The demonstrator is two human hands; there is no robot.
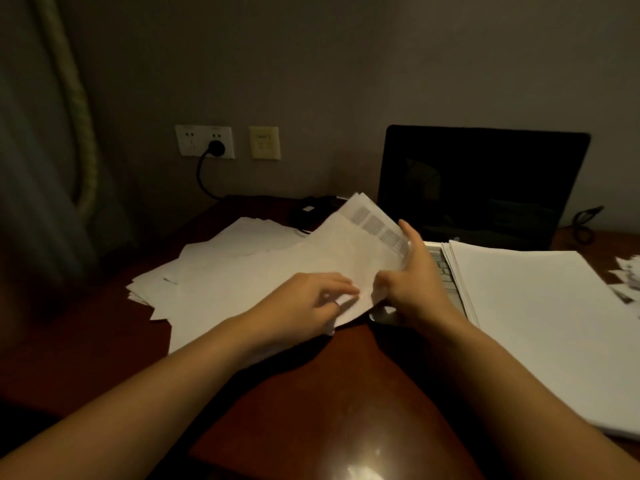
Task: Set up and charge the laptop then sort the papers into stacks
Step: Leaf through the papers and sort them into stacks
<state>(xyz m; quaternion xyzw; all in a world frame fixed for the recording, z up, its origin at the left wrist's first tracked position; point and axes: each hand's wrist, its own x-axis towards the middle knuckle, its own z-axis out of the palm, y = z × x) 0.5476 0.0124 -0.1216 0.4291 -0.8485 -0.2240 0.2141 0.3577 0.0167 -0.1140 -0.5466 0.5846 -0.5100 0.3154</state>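
Dimness blurs much here: we cannot read the grey printed blocks on the thin sheets [367, 237] lifted at the centre, and the scraps [627, 278] at the right edge are cut off. A neat, square-cornered stack [540, 306] hides most of the open laptop [481, 181] keyboard; its screen is black. Our left hand [311, 299] pinches the sheets' lower edge; our right hand [412, 278] grips their side, fingers hidden behind. Loose papers [235, 265] fan across the glossy reddish desk [329, 393].
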